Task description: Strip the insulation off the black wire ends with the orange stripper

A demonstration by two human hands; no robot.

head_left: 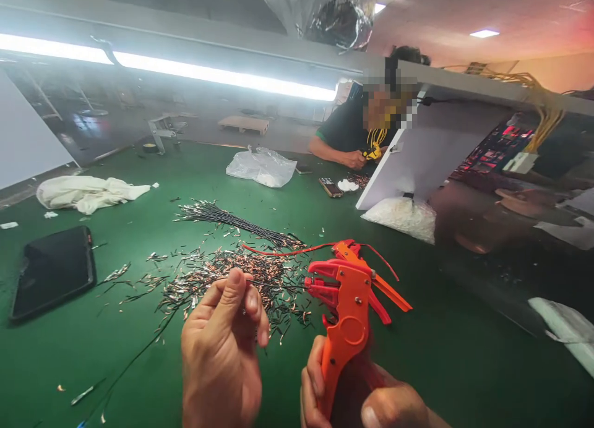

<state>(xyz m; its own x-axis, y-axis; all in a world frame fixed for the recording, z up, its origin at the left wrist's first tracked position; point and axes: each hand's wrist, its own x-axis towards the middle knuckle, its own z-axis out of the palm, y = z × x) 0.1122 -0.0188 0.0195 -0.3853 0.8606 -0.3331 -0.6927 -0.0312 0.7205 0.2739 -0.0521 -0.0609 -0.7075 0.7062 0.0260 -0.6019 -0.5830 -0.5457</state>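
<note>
My left hand (223, 354) pinches a thin black wire (285, 285) between thumb and fingers. The wire's right end reaches the red jaws of an orange wire stripper (346, 320); its other part trails down to the lower left. Wrapped around the stripper's handles, my right hand (394, 406) holds the tool upright. Under and behind my left hand lies a heap of short black and copper wire scraps (208, 279). A bundle of black wires (245, 225) with bare ends rests behind the heap. A second orange wire stripper (392, 294) lies beyond the first, beside a red wire (288, 253).
On the green table (139, 372) are a phone (53, 273), a white cloth (90, 193), a plastic bag (262, 166) and a bag of white pieces (401, 219). A slanted white panel (417, 149) stands at right. Across the table, a co-worker (343, 128) handles a yellow tool.
</note>
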